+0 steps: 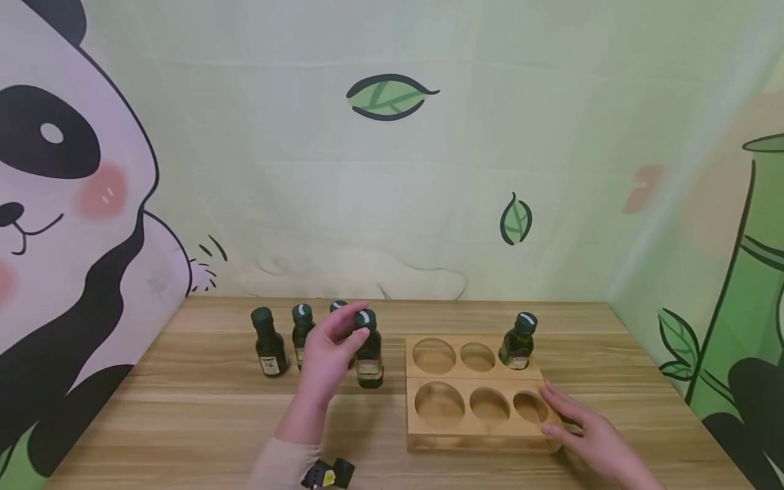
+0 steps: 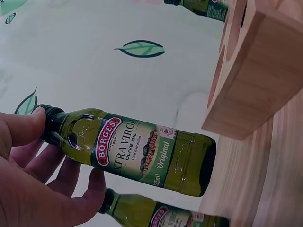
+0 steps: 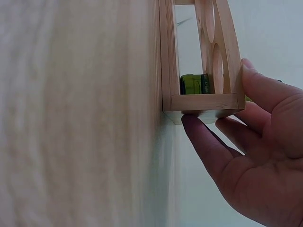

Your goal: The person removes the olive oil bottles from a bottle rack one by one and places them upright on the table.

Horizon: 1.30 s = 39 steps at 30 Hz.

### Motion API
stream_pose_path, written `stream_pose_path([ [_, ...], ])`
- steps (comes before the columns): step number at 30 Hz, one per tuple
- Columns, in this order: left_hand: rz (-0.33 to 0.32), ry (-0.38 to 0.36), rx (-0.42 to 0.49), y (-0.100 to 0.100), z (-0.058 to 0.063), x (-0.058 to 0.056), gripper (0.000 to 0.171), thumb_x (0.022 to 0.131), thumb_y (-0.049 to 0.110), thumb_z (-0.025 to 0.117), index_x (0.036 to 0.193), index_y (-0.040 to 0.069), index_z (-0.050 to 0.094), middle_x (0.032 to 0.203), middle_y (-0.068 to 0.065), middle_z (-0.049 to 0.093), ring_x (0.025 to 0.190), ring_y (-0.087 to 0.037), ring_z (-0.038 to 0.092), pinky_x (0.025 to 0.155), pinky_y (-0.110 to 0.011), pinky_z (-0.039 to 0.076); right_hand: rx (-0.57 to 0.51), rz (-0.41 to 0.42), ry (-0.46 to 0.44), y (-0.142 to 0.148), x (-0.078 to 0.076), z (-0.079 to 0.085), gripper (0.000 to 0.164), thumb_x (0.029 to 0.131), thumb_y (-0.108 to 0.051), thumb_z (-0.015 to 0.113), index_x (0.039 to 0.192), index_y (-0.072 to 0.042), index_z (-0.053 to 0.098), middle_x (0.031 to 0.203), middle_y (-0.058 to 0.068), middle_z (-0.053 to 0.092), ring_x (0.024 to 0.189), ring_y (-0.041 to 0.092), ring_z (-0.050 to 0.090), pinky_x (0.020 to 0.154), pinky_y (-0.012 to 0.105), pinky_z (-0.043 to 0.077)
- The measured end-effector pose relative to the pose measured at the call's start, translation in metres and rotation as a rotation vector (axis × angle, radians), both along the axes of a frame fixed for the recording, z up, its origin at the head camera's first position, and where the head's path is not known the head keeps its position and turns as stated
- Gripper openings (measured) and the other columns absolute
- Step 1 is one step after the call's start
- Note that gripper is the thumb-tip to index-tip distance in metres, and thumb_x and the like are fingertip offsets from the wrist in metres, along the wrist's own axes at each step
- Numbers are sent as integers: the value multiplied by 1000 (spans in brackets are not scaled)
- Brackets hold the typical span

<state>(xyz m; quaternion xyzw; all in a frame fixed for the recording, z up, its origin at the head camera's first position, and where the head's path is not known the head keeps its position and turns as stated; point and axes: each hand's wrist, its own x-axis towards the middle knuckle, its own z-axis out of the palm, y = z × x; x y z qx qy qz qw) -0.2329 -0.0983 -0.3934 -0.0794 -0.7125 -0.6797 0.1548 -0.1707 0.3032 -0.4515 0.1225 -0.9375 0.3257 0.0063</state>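
Observation:
My left hand [image 1: 331,350] grips the dark cap of a green olive oil bottle [image 2: 137,149] between thumb and fingers. That bottle is upright, left of a wooden rack [image 1: 437,439] with two rows of round holes; I cannot tell whether its base touches the table. At the rack's right end, my right hand [image 1: 591,432] holds the corner, thumb on the top board and fingers along the side. Another olive oil bottle [image 1: 518,344] stands in the back right hole of the rack; its base shows through the rack's open side in the right wrist view.
Left of the held bottle stand a slim dark bottle [image 1: 269,347], a second bottle [image 1: 302,327] and one more bottle [image 1: 338,305] mostly hidden by my left hand. Behind the wooden table [image 1: 208,381] hangs a printed cloth [image 1: 275,170] with a panda and leaves.

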Motion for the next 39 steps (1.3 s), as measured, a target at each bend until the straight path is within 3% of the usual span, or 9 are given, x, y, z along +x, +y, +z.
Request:
stream_pose_path([
  [10, 14, -58, -54, -20, -5, 4, 38, 89, -3, 69, 126, 6, 67, 123, -14, 67, 115, -26, 62, 97, -48, 48, 1, -3, -30, 0, -1, -1, 62, 95, -31, 67, 146, -2, 46, 151, 22, 38, 134, 48, 38, 100, 62, 39],
  [18, 24, -75, -127, -33, -9, 6, 38, 88, -3, 71, 124, 9, 68, 117, -13, 70, 110, -24, 64, 91, -40, 49, 5, -6, -21, 1, -2, -2, 63, 94, -34, 67, 146, -3, 47, 151, 21, 39, 134, 46, 38, 101, 61, 40],
  [26, 9, -74, -214, -44, -12, 10, 37, 87, 0, 73, 122, 10, 69, 117, -12, 70, 109, -25, 65, 94, -46, 49, 0, 2, -27, 1, -2, -2, 65, 94, -36, 66, 146, -2, 46, 151, 21, 38, 134, 46, 38, 101, 61, 40],
  [39, -16, -106, -236, -55, -15, 15, 37, 87, 0, 73, 123, 8, 67, 124, -13, 67, 115, -26, 62, 95, -47, 50, -11, -6, -48, 1, -2, -1, 65, 94, -36, 67, 146, -2, 46, 152, 23, 36, 134, 49, 36, 101, 64, 37],
])
